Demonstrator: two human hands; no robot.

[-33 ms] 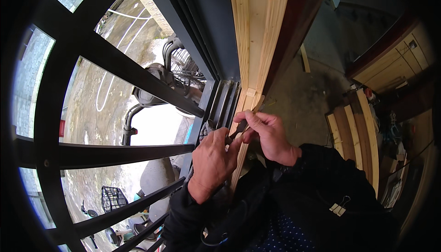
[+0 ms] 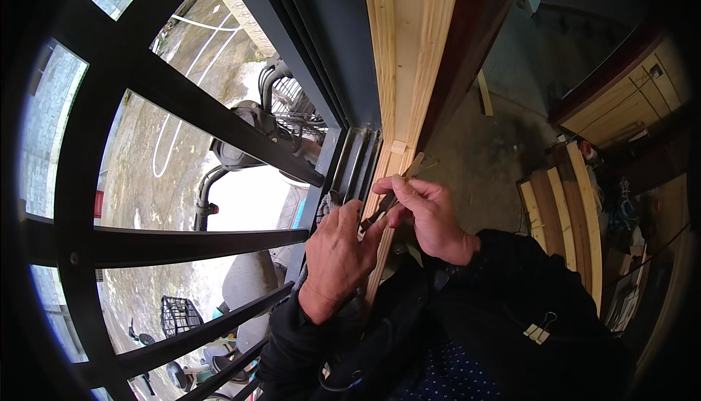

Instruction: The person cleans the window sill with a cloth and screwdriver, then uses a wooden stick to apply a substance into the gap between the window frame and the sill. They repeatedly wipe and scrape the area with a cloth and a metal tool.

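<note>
Both my hands work over the pale wooden frame piece (image 2: 416, 36) beside the dark window frame. Between them lies a thin, slanted tool (image 2: 372, 218), dark along its middle; a narrow, flat brownish end (image 2: 415, 164) sticks out past my right fingers. Its exact kind is unclear. My right hand (image 2: 431, 215) pinches it between thumb and fingers. Closed round its lower end is my left hand (image 2: 337, 255), whose fingers partly hide it. Just beyond the right fingers, a small wooden block (image 2: 399, 147) sits on the frame piece. Grey knitted cloth (image 2: 326, 206) shows beside the left knuckles.
Dark metal window bars (image 2: 197, 245) spread along my left, with a motorbike (image 2: 241, 134) outside. The metal sliding track (image 2: 355, 160) runs beside the wood. To the right, wooden boards (image 2: 566, 211) lie stacked near assorted clutter. A binder clip (image 2: 538, 331) hangs on my dark clothing.
The slanted tool has shifted slightly and turned between my fingers, so its flat end shows more clearly. Both hands stay nearly in place.
</note>
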